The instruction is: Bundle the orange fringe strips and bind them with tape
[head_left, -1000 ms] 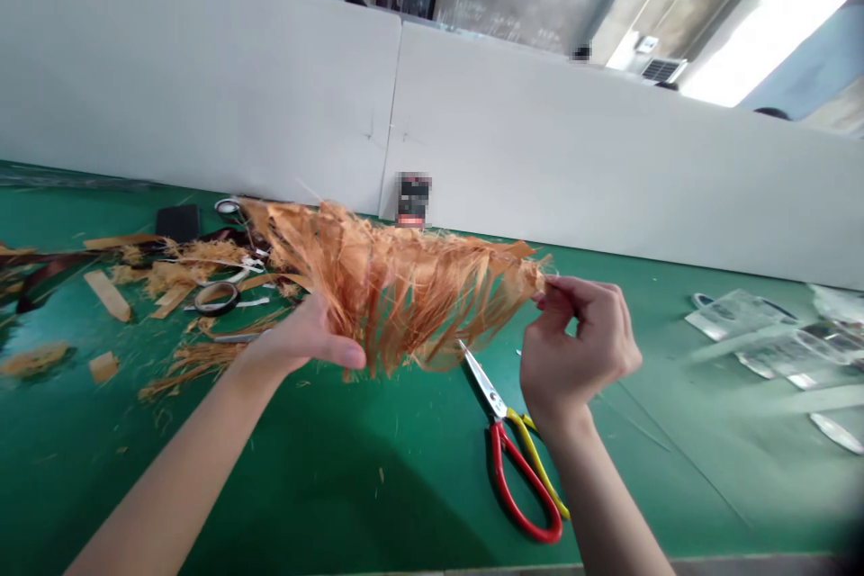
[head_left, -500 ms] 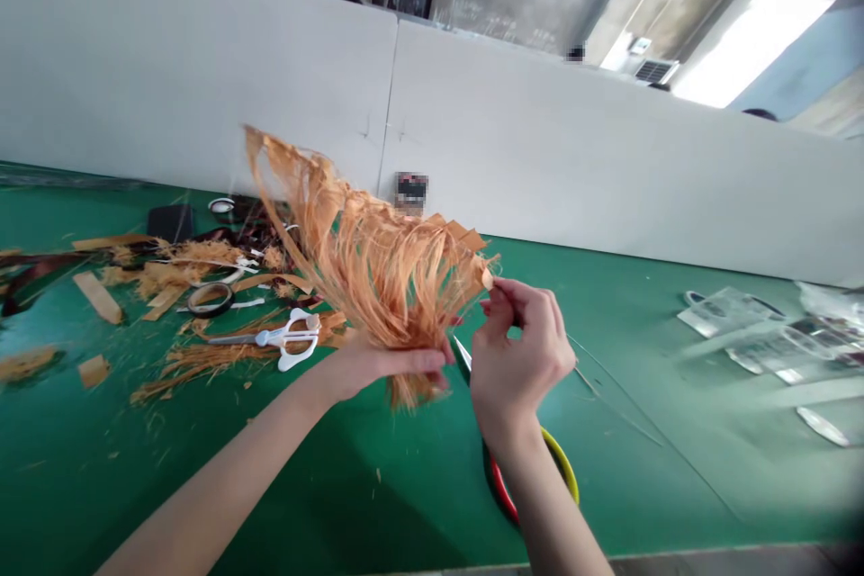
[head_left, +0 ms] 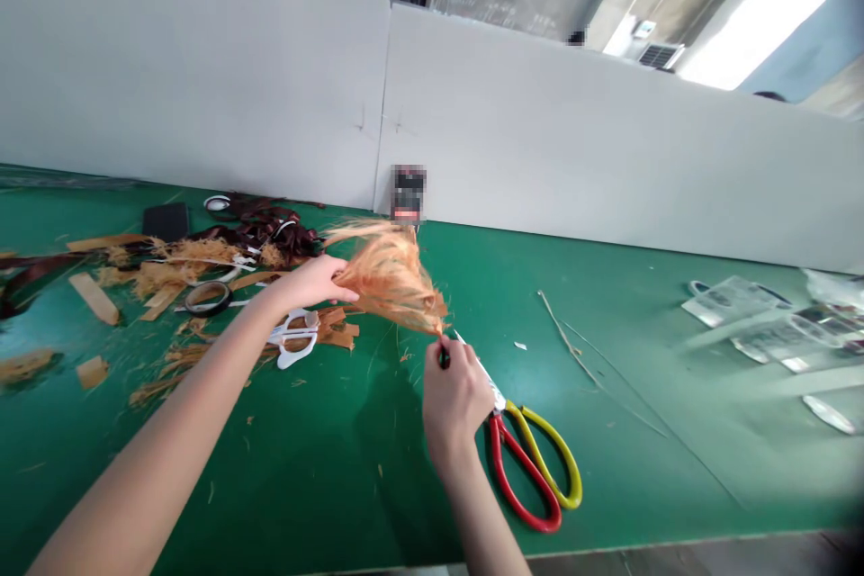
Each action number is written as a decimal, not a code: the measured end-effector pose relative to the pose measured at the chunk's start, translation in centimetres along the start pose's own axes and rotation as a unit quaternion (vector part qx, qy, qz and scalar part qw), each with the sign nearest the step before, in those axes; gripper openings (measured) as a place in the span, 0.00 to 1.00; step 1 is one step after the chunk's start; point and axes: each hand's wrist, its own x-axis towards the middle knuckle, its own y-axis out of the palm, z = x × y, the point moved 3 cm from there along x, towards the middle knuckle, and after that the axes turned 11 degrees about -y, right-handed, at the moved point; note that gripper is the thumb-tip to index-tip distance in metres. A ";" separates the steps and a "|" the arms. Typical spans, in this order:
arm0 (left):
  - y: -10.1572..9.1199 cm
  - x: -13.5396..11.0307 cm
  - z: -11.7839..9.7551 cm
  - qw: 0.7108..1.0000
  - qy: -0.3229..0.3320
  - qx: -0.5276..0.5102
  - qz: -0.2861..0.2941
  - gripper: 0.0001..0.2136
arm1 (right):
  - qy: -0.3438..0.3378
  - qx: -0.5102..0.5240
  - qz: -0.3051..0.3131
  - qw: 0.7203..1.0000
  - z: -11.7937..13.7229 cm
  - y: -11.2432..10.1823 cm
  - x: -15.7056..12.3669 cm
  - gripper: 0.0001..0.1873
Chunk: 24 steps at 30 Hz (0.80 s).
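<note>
A fringed orange ribbon [head_left: 395, 279], its fine strands bunched together, hangs above the green table between my hands. My right hand [head_left: 459, 391] is closed in a pinch on the ribbon's near end. At the other side, my left hand [head_left: 314, 282] grips the strands, with its fingertips partly hidden in the fringe. Beside my right hand lie large scissors [head_left: 533, 463] with one red and one yellow handle; their blades point away from me. White-handled scissors [head_left: 297, 339] lie under my left forearm, partly covered by it.
Orange ribbon scraps [head_left: 162, 288], a roll of tape [head_left: 208, 298] and dark brown ribbon [head_left: 276, 229] clutter the left. Clear plastic pieces [head_left: 735, 301] lie at the right, with a thin wire [head_left: 573, 351] nearer. A white partition [head_left: 573, 135] stands along the back.
The fringe, spread wide before, is now bunched and lower. My left hand has moved up and left, my right hand down and left, uncovering the red-and-yellow scissors.
</note>
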 end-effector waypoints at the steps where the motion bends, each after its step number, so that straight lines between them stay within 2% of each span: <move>1: 0.7 0.6 0.5 1.000 0.003 0.018 -0.004 0.09 | 0.013 -0.018 0.044 0.999 -0.3 0.9 -0.7 0.15; 3: 1.5 1.2 1.1 0.999 0.011 0.042 -0.015 0.12 | 0.024 -0.031 0.098 0.994 -0.8 2.1 -1.4 0.15; 6: 1.3 1.5 0.7 0.996 0.031 0.076 -0.041 0.13 | 0.034 -0.033 0.119 0.992 -1.4 2.5 -1.1 0.16; 11: 0.3 1.9 -0.9 0.979 0.038 0.151 -0.135 0.14 | 0.037 -0.039 0.155 0.987 -1.7 2.6 0.2 0.16; 14: 0.6 1.3 -0.3 0.962 0.012 0.194 -0.194 0.20 | 0.019 -0.040 0.187 0.981 -1.5 2.5 -0.4 0.15; 16: 0.9 0.3 0.8 0.950 -0.012 0.211 -0.231 0.24 | 0.006 -0.035 0.201 0.979 -1.5 2.1 -1.1 0.16; 18: 0.8 -1.2 2.2 0.935 -0.036 0.218 -0.279 0.24 | -0.006 -0.027 0.190 0.981 -1.8 1.3 -1.7 0.23; 22: 1.0 -5.3 4.6 0.878 -0.030 0.171 -0.446 0.18 | -0.040 -0.058 0.102 0.992 -4.3 -0.2 -2.7 0.29; 24: 1.9 -7.1 5.8 0.842 -0.005 0.129 -0.523 0.15 | -0.047 -0.071 0.098 0.991 -6.4 0.0 -3.5 0.33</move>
